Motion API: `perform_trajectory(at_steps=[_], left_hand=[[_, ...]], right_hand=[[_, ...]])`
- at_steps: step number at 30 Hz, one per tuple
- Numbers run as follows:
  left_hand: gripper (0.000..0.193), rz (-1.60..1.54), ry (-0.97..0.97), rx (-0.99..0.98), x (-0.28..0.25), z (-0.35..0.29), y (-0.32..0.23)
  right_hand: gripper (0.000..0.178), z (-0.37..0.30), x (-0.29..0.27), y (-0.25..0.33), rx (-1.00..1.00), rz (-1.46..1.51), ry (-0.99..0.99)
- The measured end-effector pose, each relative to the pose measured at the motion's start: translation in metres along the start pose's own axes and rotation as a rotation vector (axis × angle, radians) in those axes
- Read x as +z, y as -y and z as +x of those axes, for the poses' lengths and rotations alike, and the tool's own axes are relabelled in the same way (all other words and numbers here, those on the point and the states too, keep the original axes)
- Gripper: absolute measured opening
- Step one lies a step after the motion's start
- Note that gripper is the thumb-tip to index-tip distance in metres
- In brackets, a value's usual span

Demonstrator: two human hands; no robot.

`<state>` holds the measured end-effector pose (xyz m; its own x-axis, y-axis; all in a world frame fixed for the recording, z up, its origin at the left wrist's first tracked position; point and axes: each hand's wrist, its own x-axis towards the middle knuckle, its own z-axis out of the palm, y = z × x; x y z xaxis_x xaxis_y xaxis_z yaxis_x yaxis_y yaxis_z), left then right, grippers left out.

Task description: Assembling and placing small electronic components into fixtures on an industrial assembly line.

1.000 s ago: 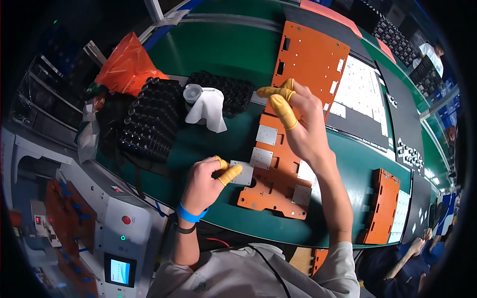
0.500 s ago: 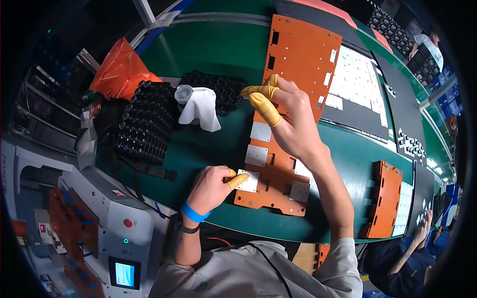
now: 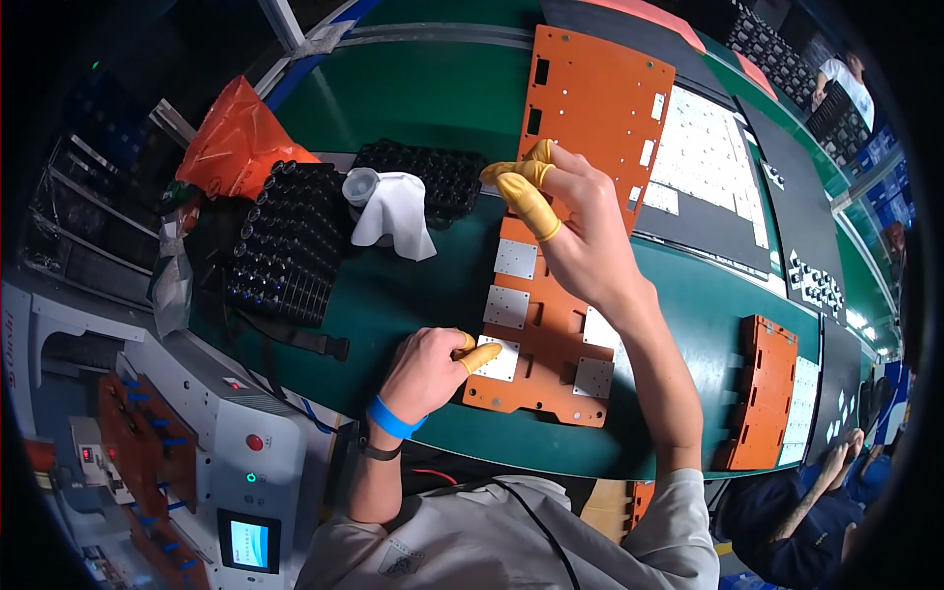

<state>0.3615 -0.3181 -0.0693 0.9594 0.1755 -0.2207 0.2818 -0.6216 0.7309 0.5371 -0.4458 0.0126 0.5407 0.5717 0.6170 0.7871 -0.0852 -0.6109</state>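
Note:
My left hand (image 3: pixel 425 372), in yellow finger cots and with a blue wristband, pinches the left edge of a small white square plate (image 3: pixel 503 362). That plate sits at the lower left of an orange board (image 3: pixel 553 339) with slots. Above it on the same board lie two similar plates, an upper white plate (image 3: pixel 515 260) and a middle white plate (image 3: pixel 506 307). My right hand (image 3: pixel 582 218) hovers over the orange surface farther up, its yellow-capped thumb and fingers drawn together. Anything between those tips is too small to make out.
Left of the board stand black trays of round parts (image 3: pixel 285 246), a white cloth (image 3: pixel 398 216), a small clear cup (image 3: pixel 361 185) and an orange bag (image 3: pixel 241 143). At right are a white sheet panel (image 3: pixel 703 167) and another orange board (image 3: pixel 762 393). A grey machine (image 3: pixel 246 442) stands lower left.
My left hand has shifted slightly right, and the plate at its fingertips has moved a little with it. The right hand's fingers have curled closer together; its arm has barely moved.

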Motion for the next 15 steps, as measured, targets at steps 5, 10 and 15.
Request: perform_trajectory(at_steps=[5, 10, 15], left_hand=[[0.018, 0.021, -0.078, 0.037, 0.005, -0.003, 0.001], [0.021, -0.013, -0.113, 0.036, 0.011, -0.004, 0.008], [0.023, -0.038, -0.094, -0.003, 0.009, -0.003, 0.007]], right_hand=[[0.034, 0.000, 0.000, 0.000, 0.002, -0.032, 0.023], [0.036, 0.001, 0.002, -0.004, -0.011, -0.039, 0.022], [0.039, 0.000, 0.002, -0.004, -0.017, -0.043, 0.017]])
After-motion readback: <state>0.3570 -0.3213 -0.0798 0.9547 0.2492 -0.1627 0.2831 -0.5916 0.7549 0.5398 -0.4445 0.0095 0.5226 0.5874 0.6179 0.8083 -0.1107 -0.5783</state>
